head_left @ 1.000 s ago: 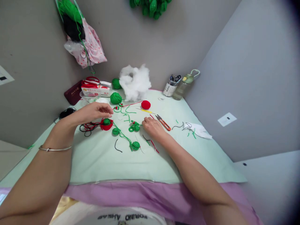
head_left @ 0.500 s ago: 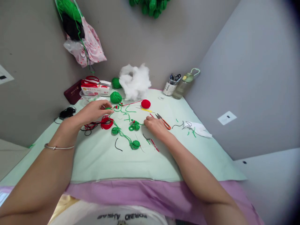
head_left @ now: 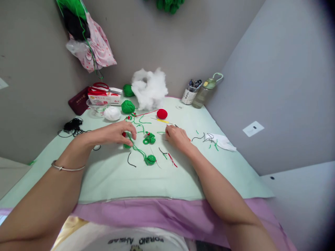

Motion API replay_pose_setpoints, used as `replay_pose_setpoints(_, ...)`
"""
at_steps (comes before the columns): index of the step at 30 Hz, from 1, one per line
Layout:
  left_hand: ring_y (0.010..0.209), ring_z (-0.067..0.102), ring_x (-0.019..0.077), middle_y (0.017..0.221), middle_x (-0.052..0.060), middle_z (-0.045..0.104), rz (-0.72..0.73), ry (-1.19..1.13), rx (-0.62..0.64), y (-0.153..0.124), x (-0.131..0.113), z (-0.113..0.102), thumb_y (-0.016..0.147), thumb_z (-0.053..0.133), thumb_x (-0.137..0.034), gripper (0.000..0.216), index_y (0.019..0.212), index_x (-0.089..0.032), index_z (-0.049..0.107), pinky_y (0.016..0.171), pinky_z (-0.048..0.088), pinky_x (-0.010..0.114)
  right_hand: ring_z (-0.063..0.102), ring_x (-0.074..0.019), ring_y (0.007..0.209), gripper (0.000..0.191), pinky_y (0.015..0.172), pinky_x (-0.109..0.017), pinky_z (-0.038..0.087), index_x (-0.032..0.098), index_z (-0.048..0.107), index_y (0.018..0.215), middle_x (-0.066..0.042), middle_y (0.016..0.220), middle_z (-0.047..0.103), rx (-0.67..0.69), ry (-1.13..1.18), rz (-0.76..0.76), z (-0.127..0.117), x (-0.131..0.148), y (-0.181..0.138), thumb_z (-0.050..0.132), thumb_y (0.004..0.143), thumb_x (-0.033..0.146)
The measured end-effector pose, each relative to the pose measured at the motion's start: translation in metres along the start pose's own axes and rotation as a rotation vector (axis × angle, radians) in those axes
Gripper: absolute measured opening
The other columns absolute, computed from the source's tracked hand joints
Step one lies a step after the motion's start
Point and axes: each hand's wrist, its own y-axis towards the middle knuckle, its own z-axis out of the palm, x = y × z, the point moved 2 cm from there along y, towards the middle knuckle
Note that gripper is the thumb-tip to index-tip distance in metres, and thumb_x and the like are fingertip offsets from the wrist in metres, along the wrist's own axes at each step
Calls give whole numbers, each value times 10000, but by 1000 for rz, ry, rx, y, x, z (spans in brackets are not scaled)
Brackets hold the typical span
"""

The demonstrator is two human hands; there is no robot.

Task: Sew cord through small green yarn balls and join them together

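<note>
My left hand [head_left: 117, 134] hovers with its thumb and fingers apart, over a small green crocheted ball [head_left: 127, 146] and red yarn that it mostly hides. Green strands pass by its fingertips to another green crocheted ball [head_left: 150, 160]. Between my hands lies a green crocheted piece [head_left: 150, 138] with a ring and a red bit. My right hand [head_left: 178, 137] is closed, its fingers curled down on the cloth over the orange-handled thread snips, which it largely covers. A green yarn end [head_left: 161, 132] lies by its fingertips; what the fingers hold is hidden.
Behind are green yarn balls [head_left: 128, 107], a white ball [head_left: 112, 113], stuffing [head_left: 149, 89], a red ball [head_left: 162, 114] and a yellow-handled hook [head_left: 162, 121]. Red scissors [head_left: 101, 89] top a box. A pen cup [head_left: 189, 96] and bottle [head_left: 202, 96] stand back right. Black yarn [head_left: 73, 126] lies left.
My left hand has moved nearer and slightly right, uncovering the white ball and covering the red yarn. My right hand has shifted right and away from me, over the snips.
</note>
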Motion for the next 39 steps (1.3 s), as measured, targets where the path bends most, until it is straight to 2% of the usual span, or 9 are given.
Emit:
replay_pose_setpoints(2, 936, 617, 236, 970, 47, 700, -1, 24, 66, 2, 0, 5, 695, 781, -355, 123, 755, -251, 756, 806, 452, 291, 630, -208, 837, 235, 677, -289, 357, 162, 645, 993, -114, 1041, 702, -48, 96, 24, -1, -6, -1, 422, 921, 147)
replay_pose_setpoints(4, 848, 620, 213, 936, 44, 700, -36, -20, 38, 2, -2, 5, 750, 726, -360, 124, 749, -237, 741, 745, 450, 283, 615, -192, 805, 206, 673, -283, 349, 176, 645, 926, -91, 970, 712, -93, 192, 42, -2, -9, -1, 444, 888, 152)
replay_pose_setpoints(9, 793, 600, 189, 888, 38, 700, -75, -299, -265, -7, -20, -10, 842, 655, -424, 196, 860, -229, 666, 689, 430, 276, 613, -141, 684, 99, 665, -262, 412, 180, 601, 820, -37, 835, 714, -164, 675, 110, -2, -14, 1, 507, 803, 206)
replay_pose_setpoints(14, 808, 608, 184, 854, 28, 672, -50, -517, -372, -7, -27, -9, 865, 653, -417, 207, 973, -240, 637, 690, 433, 280, 598, -104, 573, 106, 551, -233, 462, 169, 563, 795, -49, 835, 722, -68, 1224, 140, -1, -16, 3, 570, 712, 234)
replay_pose_setpoints(18, 773, 615, 168, 836, 29, 661, -3, -646, -433, 1, -26, 1, 860, 667, -410, 228, 971, -212, 653, 723, 455, 292, 598, -99, 573, 162, 559, -232, 479, 162, 574, 802, -28, 767, 703, -52, 1376, 163, -4, -17, 4, 616, 663, 234)
replay_pose_setpoints(24, 624, 568, 113, 853, 26, 677, -68, -847, -436, 8, -29, 9, 804, 743, -386, 259, 958, -192, 664, 590, 430, 255, 600, -104, 603, 289, 591, -241, 468, 136, 638, 920, -22, 760, 692, -68, 1431, 175, -1, -22, 5, 671, 676, 287)
replay_pose_setpoints(28, 594, 535, 93, 818, 13, 665, -76, -946, -401, 9, -31, 14, 811, 748, -340, 220, 954, -190, 673, 556, 418, 233, 584, -115, 626, 307, 631, -266, 461, 134, 674, 971, -43, 813, 704, -78, 1293, 177, 4, -25, 6, 645, 732, 325)
replay_pose_setpoints(33, 546, 489, 65, 798, 8, 663, -40, -977, -352, 11, -30, 23, 860, 711, -330, 169, 936, -183, 683, 510, 388, 200, 605, -156, 794, 183, 760, -295, 426, 186, 719, 900, -54, 968, 724, -238, 635, 147, -2, -26, 1, 556, 851, 255)
replay_pose_setpoints(39, 666, 595, 80, 848, 17, 680, -27, -1038, -339, 14, -33, 31, 863, 720, -310, 191, 967, -153, 686, 655, 501, 198, 655, -210, 879, 225, 694, -281, 388, 163, 724, 889, -103, 991, 719, 60, 88, -78, -12, -1, -12, 501, 924, 160)
